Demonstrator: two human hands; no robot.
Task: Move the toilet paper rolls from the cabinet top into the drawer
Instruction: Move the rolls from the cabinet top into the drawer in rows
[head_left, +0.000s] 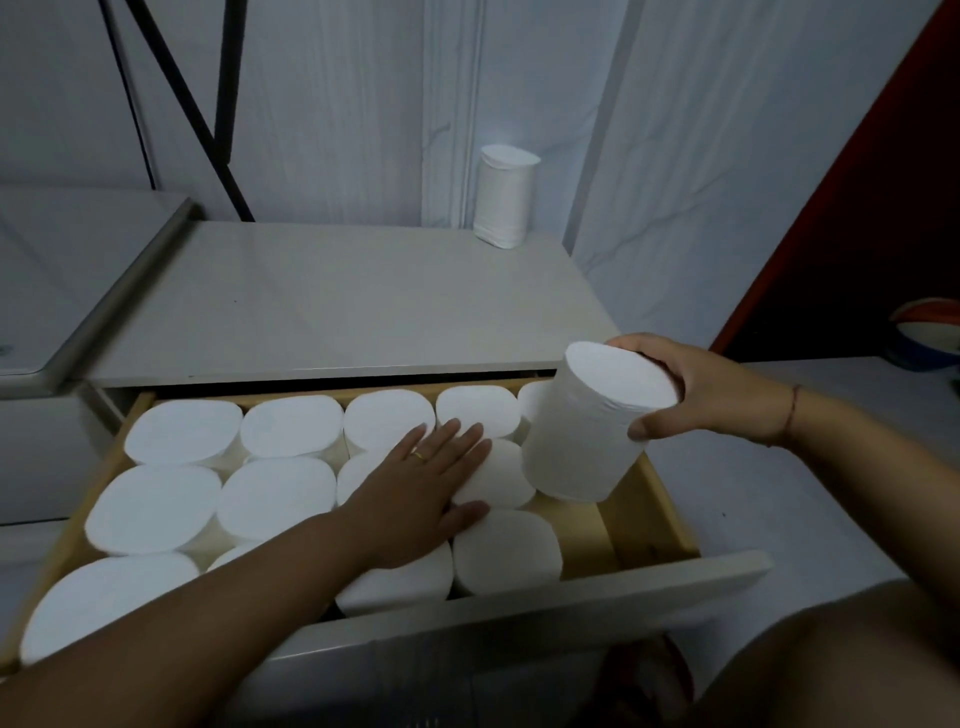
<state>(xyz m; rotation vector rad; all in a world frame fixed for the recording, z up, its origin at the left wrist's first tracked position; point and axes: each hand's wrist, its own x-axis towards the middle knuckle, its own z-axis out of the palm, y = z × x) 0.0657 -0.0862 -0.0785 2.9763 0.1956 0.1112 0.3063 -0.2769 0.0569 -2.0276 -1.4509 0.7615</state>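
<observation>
The drawer (670, 512) is pulled out and packed with white paper rolls (280, 496) standing on end in rows. The right hand (711, 392) grips one roll (587, 431) near its top — tilted, its bottom edge down in the gap at the drawer's right side. The left hand (426, 480) lies flat with fingers spread wide on the packed rolls (a gold ring (418, 456) shows on one finger). One last roll (503, 196) stands on the cabinet top (332, 306) — right by the wall.

No readable text or label shows, though dim.
</observation>
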